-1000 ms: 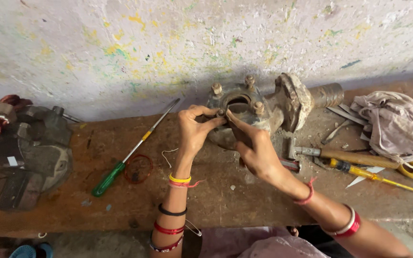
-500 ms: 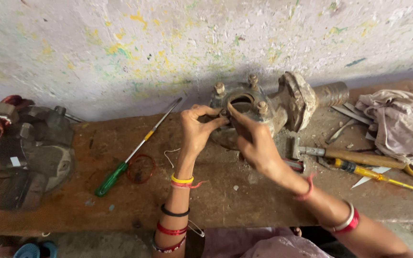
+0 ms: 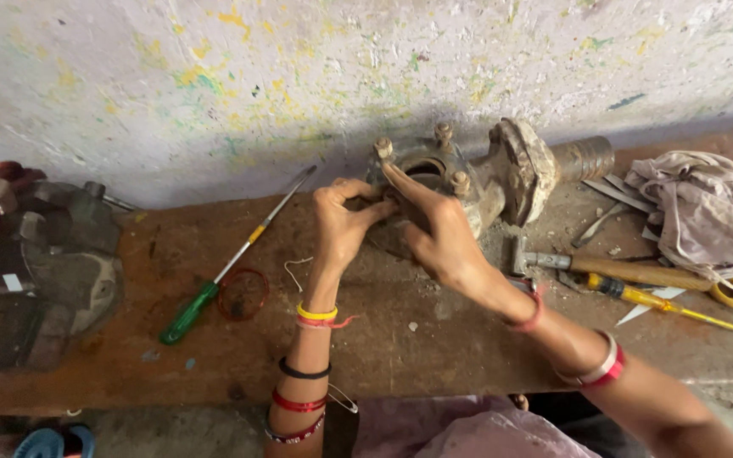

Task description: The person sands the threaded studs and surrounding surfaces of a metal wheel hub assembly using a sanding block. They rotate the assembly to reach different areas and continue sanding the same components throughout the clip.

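While the head camera looks down over the workbench, both of my hands meet at a rusty metal hub assembly that lies on its side at the back of the bench, close against the paint-flecked wall. Its long axis runs roughly left to right along the wall: the round flanged face with its protruding studs points left toward my hands, and the dark cylindrical shaft end points right toward a heap of rags. My left hand comes up from below with the fingers curled narrow and pinched at the near lower edge of the flange; whether anything small sits between those fingertips I cannot tell. My right hand reaches across from the right, its index finger stretched out along the flange face up toward a stud, the remaining fingers folded loosely against the housing, not closed around anything I can make out. To the left of my hands a green-handled screwdriver lies diagonally, tip toward the wall, with a small ring of reddish wire just beside its handle. Farther left a bench vise sits at the bench edge. Right of the hub lie a wooden-handled hammer and a yellow-handled screwdriver, near each other.
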